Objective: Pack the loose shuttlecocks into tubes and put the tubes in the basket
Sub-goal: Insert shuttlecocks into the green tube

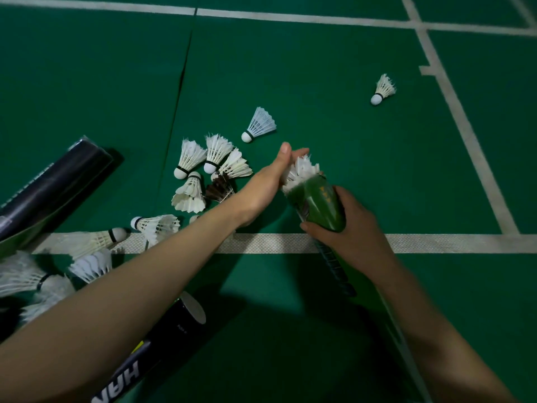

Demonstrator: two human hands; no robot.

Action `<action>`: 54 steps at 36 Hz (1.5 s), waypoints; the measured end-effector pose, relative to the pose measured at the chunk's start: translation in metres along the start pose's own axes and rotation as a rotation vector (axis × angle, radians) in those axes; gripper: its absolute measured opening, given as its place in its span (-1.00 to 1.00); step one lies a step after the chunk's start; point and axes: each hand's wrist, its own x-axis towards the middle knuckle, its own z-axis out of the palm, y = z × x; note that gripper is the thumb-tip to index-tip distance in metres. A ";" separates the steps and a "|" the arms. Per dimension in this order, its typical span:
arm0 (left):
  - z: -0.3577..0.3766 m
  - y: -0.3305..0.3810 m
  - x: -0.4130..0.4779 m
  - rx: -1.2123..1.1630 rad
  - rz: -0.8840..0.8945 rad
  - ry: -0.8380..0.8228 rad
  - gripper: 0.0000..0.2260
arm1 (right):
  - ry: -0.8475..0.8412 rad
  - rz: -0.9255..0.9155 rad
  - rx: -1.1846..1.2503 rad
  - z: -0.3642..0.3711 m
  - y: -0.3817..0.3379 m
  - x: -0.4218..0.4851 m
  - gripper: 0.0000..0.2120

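**Green tube** [318, 199]: gripped round its middle by my right hand [351, 237] and held above the court floor [319, 82]. The long axis slants from near-right to far-left, mouth pointing away from me.

**Shuttlecock** [300, 170]: feathers stand out of that mouth. My left hand [268, 186] lies flat against them, fingers straight, pressing (not pinching, as far as I can see).

**Loose shuttlecocks** [203, 170]: heaped just left of my left hand, the nearer hand for the next pick.

**Stray** [383, 90]: well apart, far right.

**Basket**: not in view.
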 end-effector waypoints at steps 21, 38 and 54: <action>-0.009 -0.010 0.025 0.243 -0.077 0.130 -0.59 | 0.003 0.034 -0.133 0.017 0.009 0.047 -0.21; -0.094 -0.015 0.127 1.045 -0.221 0.216 -0.26 | -0.015 0.089 -0.439 0.028 0.028 0.136 -0.34; -0.086 -0.006 0.138 1.256 0.106 0.364 -0.81 | 0.049 0.063 -0.512 0.033 0.025 0.132 -0.34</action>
